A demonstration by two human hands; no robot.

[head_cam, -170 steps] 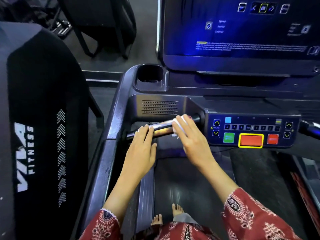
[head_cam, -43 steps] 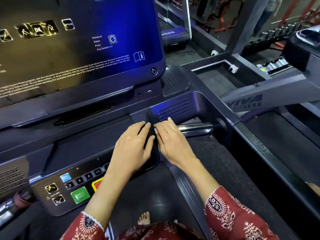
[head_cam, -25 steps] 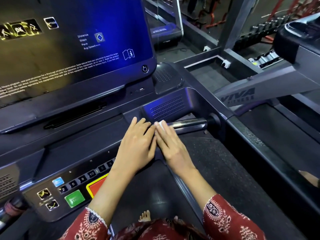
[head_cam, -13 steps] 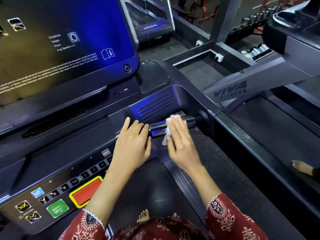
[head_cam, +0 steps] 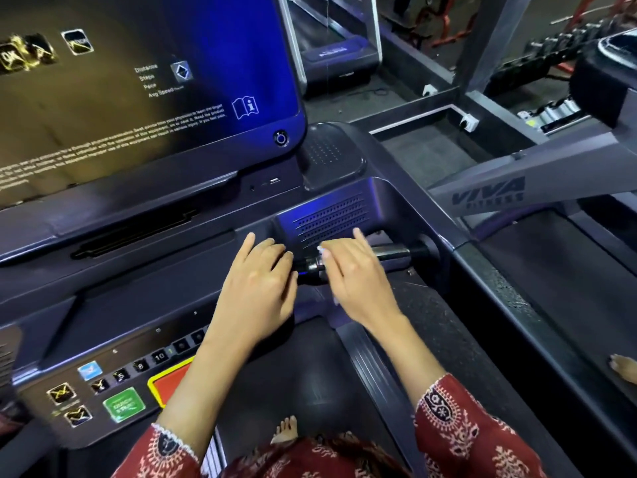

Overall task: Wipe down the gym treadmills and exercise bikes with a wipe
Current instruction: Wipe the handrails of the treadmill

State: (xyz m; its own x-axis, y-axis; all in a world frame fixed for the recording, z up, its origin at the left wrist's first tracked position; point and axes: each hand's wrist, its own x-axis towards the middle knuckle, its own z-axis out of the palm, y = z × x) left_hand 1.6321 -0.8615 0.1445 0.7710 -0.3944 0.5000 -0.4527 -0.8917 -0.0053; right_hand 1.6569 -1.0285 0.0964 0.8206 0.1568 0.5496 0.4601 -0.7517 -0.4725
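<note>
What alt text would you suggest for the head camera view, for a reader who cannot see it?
A person's right hand presses a mostly hidden white wipe onto a treadmill's metal handlebar, while the left hand lies flat on the console beside it. Above is a lit blue screen; at lower left, the button panel.
</note>
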